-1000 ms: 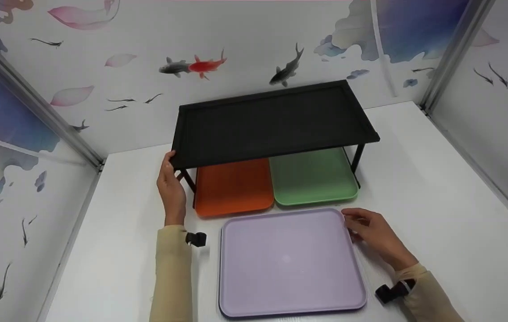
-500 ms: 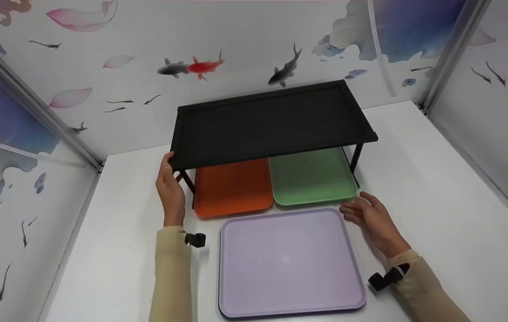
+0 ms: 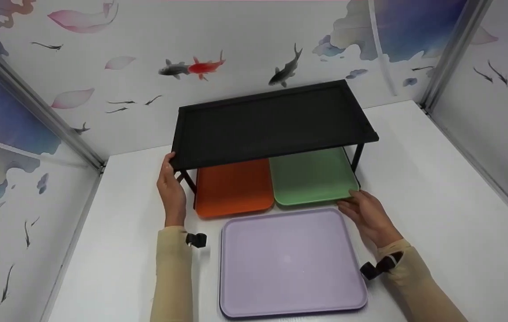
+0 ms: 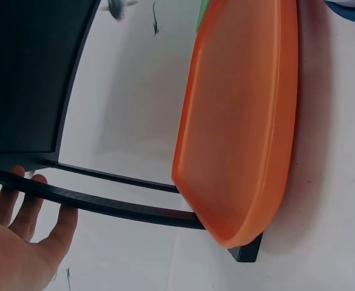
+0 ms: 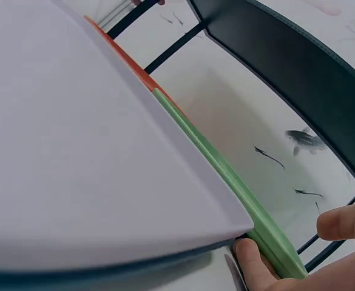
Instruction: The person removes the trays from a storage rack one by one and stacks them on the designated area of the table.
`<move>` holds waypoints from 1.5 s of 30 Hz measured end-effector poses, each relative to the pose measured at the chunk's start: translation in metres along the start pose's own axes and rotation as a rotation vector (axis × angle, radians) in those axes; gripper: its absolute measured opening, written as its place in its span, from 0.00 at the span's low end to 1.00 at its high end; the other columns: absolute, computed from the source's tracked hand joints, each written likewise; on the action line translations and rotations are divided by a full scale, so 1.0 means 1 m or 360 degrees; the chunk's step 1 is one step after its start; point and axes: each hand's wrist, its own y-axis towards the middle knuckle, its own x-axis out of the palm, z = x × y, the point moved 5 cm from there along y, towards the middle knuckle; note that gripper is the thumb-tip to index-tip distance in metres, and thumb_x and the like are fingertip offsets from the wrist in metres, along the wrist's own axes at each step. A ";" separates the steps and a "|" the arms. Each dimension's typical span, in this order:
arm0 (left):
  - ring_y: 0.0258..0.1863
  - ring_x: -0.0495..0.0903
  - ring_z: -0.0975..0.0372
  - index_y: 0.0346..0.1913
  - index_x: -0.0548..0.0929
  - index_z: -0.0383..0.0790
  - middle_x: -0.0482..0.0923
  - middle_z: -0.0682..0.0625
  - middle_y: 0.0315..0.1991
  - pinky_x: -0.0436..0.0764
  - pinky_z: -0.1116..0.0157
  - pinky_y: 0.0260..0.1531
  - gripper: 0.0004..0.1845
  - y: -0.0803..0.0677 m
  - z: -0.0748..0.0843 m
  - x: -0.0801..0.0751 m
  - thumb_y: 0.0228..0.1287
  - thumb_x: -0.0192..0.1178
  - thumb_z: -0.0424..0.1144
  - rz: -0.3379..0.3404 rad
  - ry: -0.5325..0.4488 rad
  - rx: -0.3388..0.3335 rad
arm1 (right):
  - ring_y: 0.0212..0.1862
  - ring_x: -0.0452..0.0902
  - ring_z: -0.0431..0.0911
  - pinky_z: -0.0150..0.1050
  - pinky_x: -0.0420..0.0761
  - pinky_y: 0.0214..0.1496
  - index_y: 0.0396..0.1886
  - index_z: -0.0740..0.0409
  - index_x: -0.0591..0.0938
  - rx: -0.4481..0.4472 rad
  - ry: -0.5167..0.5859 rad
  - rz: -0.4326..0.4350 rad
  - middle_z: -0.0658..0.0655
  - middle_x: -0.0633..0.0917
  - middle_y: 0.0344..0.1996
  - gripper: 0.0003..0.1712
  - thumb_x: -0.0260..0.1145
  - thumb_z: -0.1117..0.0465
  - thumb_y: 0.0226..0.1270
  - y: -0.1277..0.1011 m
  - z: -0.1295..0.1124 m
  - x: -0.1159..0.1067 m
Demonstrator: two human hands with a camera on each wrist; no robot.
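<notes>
Reaching forward since a second ago, our right hand (image 3: 367, 212) has left the far right corner of the lilac tray (image 3: 289, 261), where its fingers were curled at the rim, and now sits at the near right corner of the green tray (image 3: 312, 176). From the right wrist camera our thumb (image 5: 253, 264) presses against the green rim from the front while another fingertip shows above it, so the hand pinches that corner. The green tray lies under the black shelf (image 3: 271, 123), right of the orange tray (image 3: 233, 185) and touching it; neither has shifted. The lilac tray lies flat on the white table (image 3: 437, 188) just in front of both, where it was before.

Our left hand (image 3: 171, 190) has not moved: its fingers (image 4: 19, 203) wrap the shelf's left end, thumb on the top edge, holding the frame.

We can read no brand, label or writing anywhere; the walls carry only painted fish and petals.
</notes>
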 end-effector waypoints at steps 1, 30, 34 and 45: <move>0.73 0.66 0.56 0.73 0.72 0.42 0.68 0.48 0.75 0.69 0.48 0.71 0.24 0.000 0.000 0.000 0.86 0.37 0.45 -0.0003 -0.0007 -0.0008 | 0.58 0.78 0.41 0.34 0.73 0.69 0.79 0.70 0.44 0.0007 0.0023 0.0004 0.59 0.72 0.57 0.37 0.46 0.55 0.85 0.001 0.000 0.000; 0.73 0.66 0.52 0.73 0.71 0.34 0.67 0.41 0.75 0.68 0.44 0.70 0.23 -0.008 0.025 0.004 0.85 0.36 0.39 -0.0004 -0.0021 0.0002 | 0.59 0.79 0.40 0.34 0.75 0.67 0.84 0.41 0.33 -0.0200 0.0390 0.0078 0.56 0.63 0.71 0.44 0.49 0.61 0.84 0.010 -0.009 0.020; 0.73 0.66 0.53 0.73 0.70 0.36 0.67 0.43 0.75 0.68 0.45 0.71 0.24 -0.002 0.009 0.001 0.86 0.35 0.40 -0.0002 0.0006 -0.0008 | 0.57 0.80 0.40 0.34 0.75 0.67 0.84 0.43 0.33 -0.0221 0.0378 0.0092 0.56 0.62 0.71 0.44 0.48 0.61 0.84 0.008 -0.008 0.022; 0.72 0.68 0.57 0.73 0.73 0.44 0.69 0.50 0.74 0.70 0.47 0.70 0.24 0.000 -0.002 -0.001 0.86 0.37 0.46 -0.0001 0.0028 0.0045 | 0.58 0.79 0.39 0.35 0.75 0.68 0.84 0.41 0.36 -0.0262 0.0393 0.0117 0.52 0.64 0.69 0.43 0.50 0.59 0.83 -0.002 -0.007 0.023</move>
